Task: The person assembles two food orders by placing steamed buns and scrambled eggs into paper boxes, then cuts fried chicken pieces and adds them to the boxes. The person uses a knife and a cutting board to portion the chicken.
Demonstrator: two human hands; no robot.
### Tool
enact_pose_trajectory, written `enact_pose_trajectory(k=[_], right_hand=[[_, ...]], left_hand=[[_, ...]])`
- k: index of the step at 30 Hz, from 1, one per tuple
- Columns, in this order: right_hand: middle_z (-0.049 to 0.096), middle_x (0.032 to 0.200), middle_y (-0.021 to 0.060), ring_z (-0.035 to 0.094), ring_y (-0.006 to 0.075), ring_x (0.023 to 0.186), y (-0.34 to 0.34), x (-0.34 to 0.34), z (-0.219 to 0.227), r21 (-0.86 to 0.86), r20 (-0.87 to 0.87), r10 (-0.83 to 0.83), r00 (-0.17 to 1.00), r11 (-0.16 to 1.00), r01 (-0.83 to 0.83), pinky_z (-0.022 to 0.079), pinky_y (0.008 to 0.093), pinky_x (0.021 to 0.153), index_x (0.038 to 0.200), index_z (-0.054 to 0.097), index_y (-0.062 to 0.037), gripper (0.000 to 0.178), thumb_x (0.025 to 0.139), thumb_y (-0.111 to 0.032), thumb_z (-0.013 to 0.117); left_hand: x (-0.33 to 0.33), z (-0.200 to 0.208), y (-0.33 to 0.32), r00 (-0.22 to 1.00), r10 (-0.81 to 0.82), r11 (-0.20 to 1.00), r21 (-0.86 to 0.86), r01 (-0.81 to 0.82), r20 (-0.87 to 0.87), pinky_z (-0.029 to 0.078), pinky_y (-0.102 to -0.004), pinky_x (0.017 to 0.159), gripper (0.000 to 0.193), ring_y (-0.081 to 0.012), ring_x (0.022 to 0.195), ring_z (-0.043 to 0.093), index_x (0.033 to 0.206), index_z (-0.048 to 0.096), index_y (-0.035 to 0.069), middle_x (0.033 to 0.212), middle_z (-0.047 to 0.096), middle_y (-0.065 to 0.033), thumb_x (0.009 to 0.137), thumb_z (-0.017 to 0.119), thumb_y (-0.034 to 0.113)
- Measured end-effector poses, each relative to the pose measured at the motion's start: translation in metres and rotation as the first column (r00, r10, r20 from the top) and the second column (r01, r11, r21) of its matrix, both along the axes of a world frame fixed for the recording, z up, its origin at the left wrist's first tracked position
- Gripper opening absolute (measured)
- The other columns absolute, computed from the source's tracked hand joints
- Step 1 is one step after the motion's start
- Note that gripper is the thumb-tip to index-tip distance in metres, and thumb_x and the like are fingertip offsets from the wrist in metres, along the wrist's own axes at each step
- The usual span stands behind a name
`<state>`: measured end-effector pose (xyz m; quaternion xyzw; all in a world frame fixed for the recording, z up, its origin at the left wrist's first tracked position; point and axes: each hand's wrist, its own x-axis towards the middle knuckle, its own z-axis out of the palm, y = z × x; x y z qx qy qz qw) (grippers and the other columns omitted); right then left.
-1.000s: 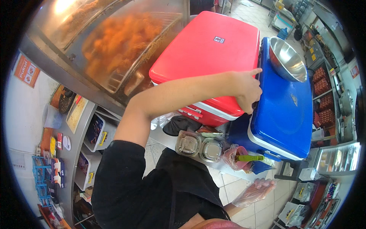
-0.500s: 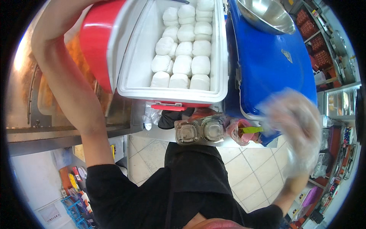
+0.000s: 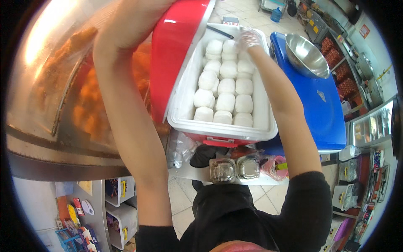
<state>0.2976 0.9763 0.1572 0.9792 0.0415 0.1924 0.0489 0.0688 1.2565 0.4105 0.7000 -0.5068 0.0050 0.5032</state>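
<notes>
Head view: the red cooler lid (image 3: 178, 54) is already swung up and held open; the white rice balls (image 3: 226, 86) lie in rows inside the cooler box (image 3: 222, 132), none lifted out yet. The left hand (image 3: 138, 17) props the lid from the left, its fingers hidden. The gloved right hand (image 3: 248, 40) reaches to the far rows, fingers curled down onto a ball.

A steel counter (image 3: 197, 174) carries the open red cooler (image 3: 222, 136). At the cooler's 6 o'clock lie two clear clamshell boxes (image 3: 235, 169); a pink bag (image 3: 275, 166) sits at their 3 o'clock.
</notes>
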Motion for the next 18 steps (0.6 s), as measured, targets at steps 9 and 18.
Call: enact_pose_trajectory(k=[9,18], right_hand=[[0.058,0.143,0.0193,0.057,0.0300,0.133,-0.005,0.040,0.001,0.157,-0.492,-0.110,0.864,0.965,0.212,0.047,0.0461,0.108,0.133,0.067,-0.0111,0.041,0.097,-0.026,0.055],[0.067,0.133,0.0158,0.062,0.0290,0.127,0.035,0.051,-0.058,0.032,-0.084,-0.161,0.983,0.986,0.164,0.052,0.0434,0.102,0.130,0.069,-0.0098,0.046,0.093,-0.037,0.065]], left_hand=[[0.013,-0.001,0.016,0.998,0.036,0.997,-0.071,-0.033,0.049,0.025,-0.0405,0.118,0.035,-0.0285,0.133,0.044,0.096,0.063,-0.001,0.117,0.061,-0.0155,0.081,0.048,0.027],[-0.001,-0.009,0.025,0.958,-0.139,0.938,-0.345,0.046,-0.249,0.026,-0.0416,0.118,0.033,-0.0316,0.139,0.037,0.096,0.061,-0.002,0.123,0.056,-0.0175,0.082,0.049,0.025]])
